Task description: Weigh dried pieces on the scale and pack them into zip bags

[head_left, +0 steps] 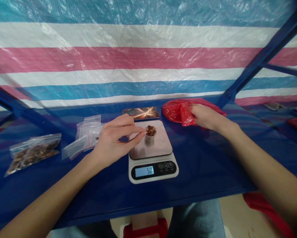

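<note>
The left hand (116, 137) has thumb and forefinger pressed together at the rim of a small cup (149, 138) of brown pieces (151, 130) on the scale (162, 148). Right of the scale, the right hand (204, 115) is inside a red bag (173, 109), grip hidden. Behind the scale lies a phone (144, 113).

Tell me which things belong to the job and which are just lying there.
Job:
scale
cup of brown pieces, at left hand
red bag, at right hand
filled clear bag, probably
small clear bags, probably

Just lying there, probably:
phone-like slab
</note>
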Demonstrator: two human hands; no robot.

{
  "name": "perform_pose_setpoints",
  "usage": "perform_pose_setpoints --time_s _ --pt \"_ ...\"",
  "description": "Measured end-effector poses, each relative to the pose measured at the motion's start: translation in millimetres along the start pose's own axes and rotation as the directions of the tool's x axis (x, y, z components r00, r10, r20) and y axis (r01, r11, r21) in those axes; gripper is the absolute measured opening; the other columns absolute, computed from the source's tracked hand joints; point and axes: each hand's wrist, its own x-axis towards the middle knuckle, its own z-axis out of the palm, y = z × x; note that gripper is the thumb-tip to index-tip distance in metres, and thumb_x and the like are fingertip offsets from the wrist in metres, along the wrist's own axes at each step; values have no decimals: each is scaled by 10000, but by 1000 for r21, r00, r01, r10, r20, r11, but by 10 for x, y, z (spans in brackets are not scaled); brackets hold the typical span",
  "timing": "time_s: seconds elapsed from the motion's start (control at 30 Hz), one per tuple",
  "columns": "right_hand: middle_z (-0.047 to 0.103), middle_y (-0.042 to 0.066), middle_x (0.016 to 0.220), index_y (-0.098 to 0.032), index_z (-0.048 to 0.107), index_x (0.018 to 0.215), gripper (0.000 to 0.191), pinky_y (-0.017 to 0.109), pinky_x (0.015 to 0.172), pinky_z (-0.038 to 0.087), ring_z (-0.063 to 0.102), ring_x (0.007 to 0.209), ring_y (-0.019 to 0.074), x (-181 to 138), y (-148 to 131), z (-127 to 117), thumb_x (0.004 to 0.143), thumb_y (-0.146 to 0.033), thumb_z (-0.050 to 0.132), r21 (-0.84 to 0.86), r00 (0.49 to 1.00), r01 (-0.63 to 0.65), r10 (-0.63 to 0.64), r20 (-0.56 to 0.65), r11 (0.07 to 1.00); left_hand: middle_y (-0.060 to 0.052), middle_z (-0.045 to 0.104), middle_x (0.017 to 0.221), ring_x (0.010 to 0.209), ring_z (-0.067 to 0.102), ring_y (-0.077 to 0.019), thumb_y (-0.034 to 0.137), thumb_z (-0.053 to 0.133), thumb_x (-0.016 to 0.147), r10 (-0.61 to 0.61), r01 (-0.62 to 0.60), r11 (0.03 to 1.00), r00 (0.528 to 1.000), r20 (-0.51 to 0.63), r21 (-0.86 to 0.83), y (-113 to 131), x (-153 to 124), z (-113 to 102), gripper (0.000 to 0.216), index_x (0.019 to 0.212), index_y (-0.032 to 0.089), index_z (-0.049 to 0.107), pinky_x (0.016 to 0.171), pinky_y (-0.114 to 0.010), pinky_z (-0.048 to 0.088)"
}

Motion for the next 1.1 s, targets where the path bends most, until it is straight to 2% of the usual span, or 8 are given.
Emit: perform_pose_setpoints --time_s 0.1,0.23,0.33,0.43,0.6,0.77,0.97,1.1 --pt "799 132 1106 -199 747 966 207 369 928 563 762 1012 292 4 10 -3 904 -185 551 -4 1000 9 -9 26 1000 31 600 692 675 575 -116 212 715 968 -2 2 1000 1000 -1 7 -53 56 72 93 889 210 764 604 -273 442" --pt "803 105 1107 -231 761 964 176 362 944 565 756 1051 297 -4 15 -4 896 -205 600 59 999 27 -26 -20 998 26 615 710 694 568 -119 185 717 964 29 -29 1000 999 38 5 -108 74 119 73 922 205 773 623 -278 446" --pt "811 99 1047 -240 777 925 163 366 902 580 765 1001 309 -18 -2 -11 867 -198 631 97 998 25 -19 -61 995 25 625 713 686 552 -121 189 734 954 60 -60 998 998 9 15 -143 83 122 50 924 204 771 622 -283 436" --pt "808 108 1070 -232 773 929 174 372 910 575 762 995 305 -21 -17 -22 868 -181 618 116 998 32 -26 -49 993 19 645 734 701 564 -127 196 750 943 79 -79 997 997 -11 26 -172 95 116 20 942 200 770 635 -292 441" --pt "789 134 1158 -201 747 991 205 374 933 550 747 1025 295 -5 7 -27 889 -160 574 111 998 55 -56 12 992 0 684 786 733 581 -138 190 716 968 129 -133 990 989 72 43 -178 93 99 62 992 196 773 687 -308 466" --pt "796 124 1039 -196 718 859 177 326 836 530 751 920 265 -8 25 -26 869 -119 559 20 999 4 -5 47 1000 -14 711 818 763 596 -152 208 698 985 171 -182 980 977 125 82 -165 85 67 104 1056 197 774 700 -315 463" --pt "795 147 1081 -177 709 880 182 322 839 508 752 963 274 -8 -33 -79 842 -72 565 -17 1000 -12 11 -9 1000 3 695 787 727 581 -141 218 694 991 139 -147 984 987 84 103 -157 86 -26 116 1058 225 789 679 -312 437" --pt "800 137 1024 -187 689 853 201 321 829 496 743 953 276 2 -8 -93 823 -47 548 -82 998 -23 18 -59 996 8 673 754 711 572 -137 195 692 988 99 -100 987 995 20 122 -154 62 -59 120 1049 222 791 661 -304 438"
